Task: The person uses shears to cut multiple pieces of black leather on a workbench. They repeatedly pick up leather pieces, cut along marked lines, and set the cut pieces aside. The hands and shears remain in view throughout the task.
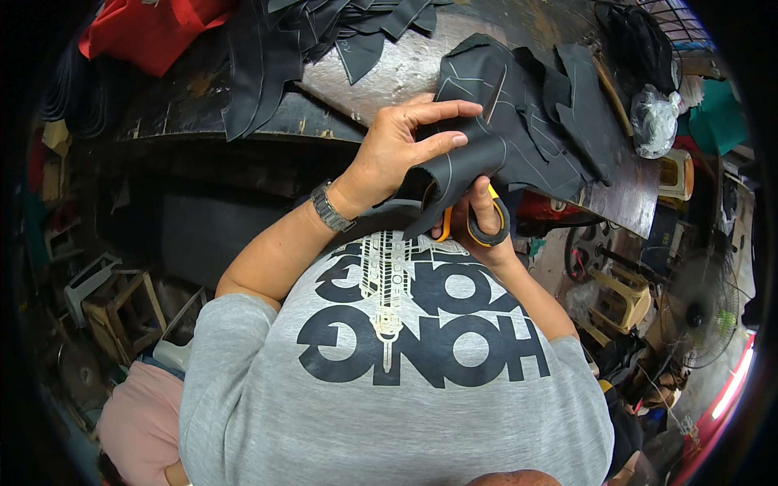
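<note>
A black sheet (466,158), leather-like and marked with pale outlines, curls over the table's near edge. My left hand (397,142) is at its left side, thumb and forefinger stretched out and apart over the sheet; the other fingers are mostly hidden. Below the curled edge, my right hand (484,223) is closed round a pair of scissors (498,223) with yellow and black handles. The sheet hides the blades. A long narrow opening shows in the sheet just beyond my left fingertips.
Several black cut pieces (356,40) lie at the back of the worn table (190,101), near red cloth (154,32). A clear plastic bag (655,121) sits at the right. A fan (698,316) stands lower right, wooden stools (126,312) at left. Another person's pink sleeve (142,421) shows lower left.
</note>
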{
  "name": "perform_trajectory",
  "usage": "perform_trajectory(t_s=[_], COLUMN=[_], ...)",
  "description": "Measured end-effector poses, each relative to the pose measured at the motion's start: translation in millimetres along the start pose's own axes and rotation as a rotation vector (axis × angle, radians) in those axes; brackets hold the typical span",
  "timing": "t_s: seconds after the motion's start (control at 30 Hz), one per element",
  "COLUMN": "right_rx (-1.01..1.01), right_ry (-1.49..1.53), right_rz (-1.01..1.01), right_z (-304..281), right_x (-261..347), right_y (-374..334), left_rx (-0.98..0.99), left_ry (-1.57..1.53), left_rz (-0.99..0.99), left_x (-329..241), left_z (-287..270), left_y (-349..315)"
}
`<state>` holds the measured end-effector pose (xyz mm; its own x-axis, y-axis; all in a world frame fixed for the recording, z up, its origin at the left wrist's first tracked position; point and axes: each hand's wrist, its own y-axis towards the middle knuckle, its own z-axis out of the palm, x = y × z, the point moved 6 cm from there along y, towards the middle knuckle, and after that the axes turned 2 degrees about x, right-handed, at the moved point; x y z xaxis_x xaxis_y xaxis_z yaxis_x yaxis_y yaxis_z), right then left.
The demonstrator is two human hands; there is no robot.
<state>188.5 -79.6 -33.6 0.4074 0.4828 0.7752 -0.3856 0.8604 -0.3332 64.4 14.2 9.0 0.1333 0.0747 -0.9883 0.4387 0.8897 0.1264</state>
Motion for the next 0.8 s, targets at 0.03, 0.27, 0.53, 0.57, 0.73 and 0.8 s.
perform_trajectory(t_s=[0.03, 0.27, 0.53, 0.57, 0.73, 0.8], right_rx=[-0.006, -0.022, -0.015, -0.026, 0.078, 0.139], right_ry=[-0.010, 0.032, 0.059, 0.060, -0.243, -0.431], right_rz=[-0.010, -0.003, 0.106, 0.134, 0.254, 0.328], right_z=[1, 6, 1, -1, -11, -19], right_x=[0, 0, 6, 10, 42, 57], right_y=[0, -1, 4, 1, -3, 1], left_rx=[0.002, 0.013, -0.004, 0.010, 0.125, 0.150], left_ry=[0.011, -0.071, -0.202, -0.180, -0.188, -0.159], left_rz=[0.006, -0.035, -0.145, -0.157, -0.220, -0.203], left_x=[0, 6, 5, 3, -1, -2], left_z=[1, 2, -18, -25, -44, -49], left_y=[1, 3, 2, 1, -1, -1])
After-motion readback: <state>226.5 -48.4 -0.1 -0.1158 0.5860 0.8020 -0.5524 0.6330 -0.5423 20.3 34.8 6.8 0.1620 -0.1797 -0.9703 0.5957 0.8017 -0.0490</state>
